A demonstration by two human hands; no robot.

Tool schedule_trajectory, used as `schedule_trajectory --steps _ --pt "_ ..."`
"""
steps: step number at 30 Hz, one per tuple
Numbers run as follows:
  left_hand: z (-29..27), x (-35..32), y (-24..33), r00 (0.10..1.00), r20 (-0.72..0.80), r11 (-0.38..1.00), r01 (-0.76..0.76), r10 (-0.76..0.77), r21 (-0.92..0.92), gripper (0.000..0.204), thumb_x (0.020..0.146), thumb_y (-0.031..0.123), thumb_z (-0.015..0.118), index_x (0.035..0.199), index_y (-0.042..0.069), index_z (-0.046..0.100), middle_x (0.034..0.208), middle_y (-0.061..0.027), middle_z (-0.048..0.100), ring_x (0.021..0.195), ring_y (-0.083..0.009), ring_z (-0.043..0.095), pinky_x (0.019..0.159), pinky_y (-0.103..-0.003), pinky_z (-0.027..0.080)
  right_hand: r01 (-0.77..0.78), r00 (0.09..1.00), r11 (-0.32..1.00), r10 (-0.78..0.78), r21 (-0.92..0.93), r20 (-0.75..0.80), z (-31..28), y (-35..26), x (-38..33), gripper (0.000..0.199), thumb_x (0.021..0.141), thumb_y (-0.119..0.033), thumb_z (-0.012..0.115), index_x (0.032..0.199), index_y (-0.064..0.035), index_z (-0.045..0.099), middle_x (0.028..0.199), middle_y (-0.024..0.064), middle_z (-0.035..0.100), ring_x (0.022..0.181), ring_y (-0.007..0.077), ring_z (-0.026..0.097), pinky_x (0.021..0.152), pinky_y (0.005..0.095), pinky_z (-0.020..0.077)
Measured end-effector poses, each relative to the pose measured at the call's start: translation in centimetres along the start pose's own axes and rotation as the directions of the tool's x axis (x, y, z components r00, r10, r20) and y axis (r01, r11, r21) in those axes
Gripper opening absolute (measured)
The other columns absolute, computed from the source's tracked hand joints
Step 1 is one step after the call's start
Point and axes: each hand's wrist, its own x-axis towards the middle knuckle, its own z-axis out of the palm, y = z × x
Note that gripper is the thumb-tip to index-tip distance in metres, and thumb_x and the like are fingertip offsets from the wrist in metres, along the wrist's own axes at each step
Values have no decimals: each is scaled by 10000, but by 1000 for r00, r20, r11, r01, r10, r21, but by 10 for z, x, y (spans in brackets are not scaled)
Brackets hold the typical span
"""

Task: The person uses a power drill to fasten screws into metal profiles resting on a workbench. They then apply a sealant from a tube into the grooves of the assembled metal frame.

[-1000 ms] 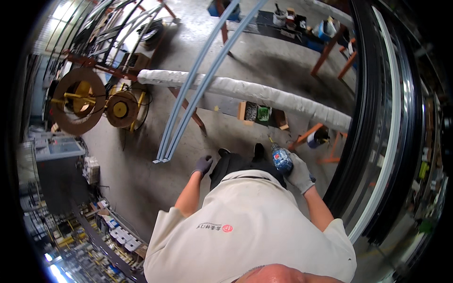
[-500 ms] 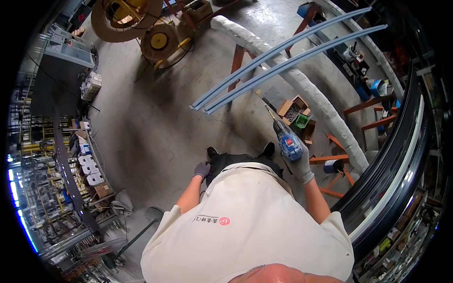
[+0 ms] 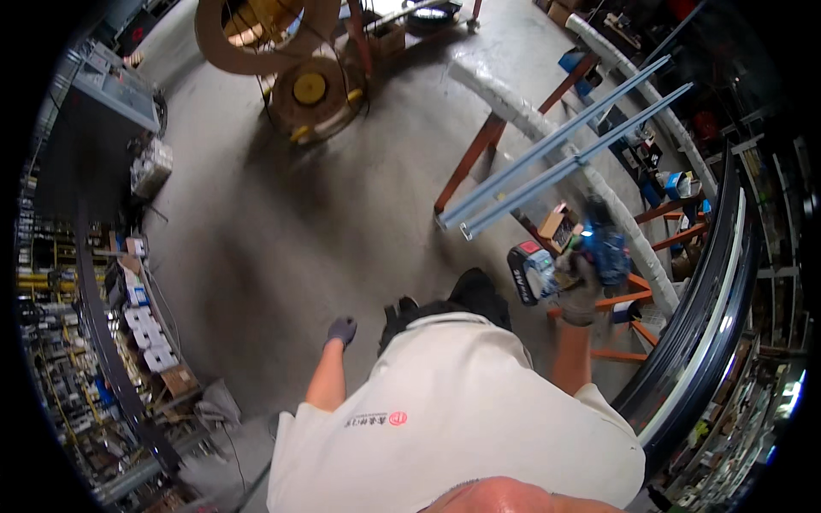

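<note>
My right hand [image 3: 578,291], in a grey glove, is closed round the grip of a blue cordless drill [image 3: 609,255]. The drill is tilted and partly blurred, its battery pack turned toward my body and a small light glowing near its head. The bit cannot be made out. Just beyond the drill, two long blue-grey metal profiles [image 3: 547,154] lie side by side across a white-wrapped beam of a rack. My left hand [image 3: 342,330], in a dark grey glove, hangs at my left side, fingers curled, nothing seen in it.
Orange-brown trestle legs [image 3: 466,162] hold up the white-wrapped beam [image 3: 505,98]. An open cardboard box [image 3: 558,227] of small parts sits behind the drill. Large reels [image 3: 312,94] stand ahead. Dark long profiles [image 3: 697,342] run along my right; a shelf with white boxes [image 3: 150,338] is at left.
The drill has swung from pointing ahead to a tilted pose farther right, its battery now showing. My left hand has moved out from my hip. The view has shifted, and the profiles appear farther right.
</note>
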Motion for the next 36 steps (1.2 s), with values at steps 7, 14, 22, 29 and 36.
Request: schedule_trajectory --steps 7,14,22,29,36 --pt "-27 38 -77 999 14 997 45 -44 -65 423 892 389 536 1081 76 749 1097 -241 695 1050 -429 664 938 -493 513 230 934 917 -302 325 193 88 -45 99 385 933 -168 580 1283 -13 530 1151 100 634 704 132 471 677 301 384" --pt "-76 49 -87 995 57 923 -48 76 -383 354 897 306 591 1018 8 739 917 -198 736 833 -267 717 754 -405 541 118 988 956 -86 268 -128 116 79 262 303 921 -209 621 1128 12 623 750 102 613 671 182 549 630 323 453" --pt "-316 142 -47 998 -9 947 58 -64 -316 299 938 265 598 1036 10 720 861 -149 727 742 -222 681 691 -393 534 285 803 926 -372 -248 -466 166 127 454 154 878 -118 682 991 -16 662 769 35 647 673 136 632 647 291 527" --pt "-397 329 -33 989 86 760 150 -124 -632 250 965 232 605 1076 29 699 872 -124 722 734 -211 673 654 -352 522 279 672 692 -635 -666 -379 151 172 569 240 813 -143 733 1014 -34 660 943 57 683 839 165 657 751 336 539" --pt "-523 525 102 910 242 941 -328 338 -81 308 930 260 631 1096 16 717 961 -174 729 838 -282 695 740 -402 535 12 506 754 -571 -657 -647 43 261 633 169 813 -107 717 963 -44 671 821 26 677 667 104 629 586 288 510"
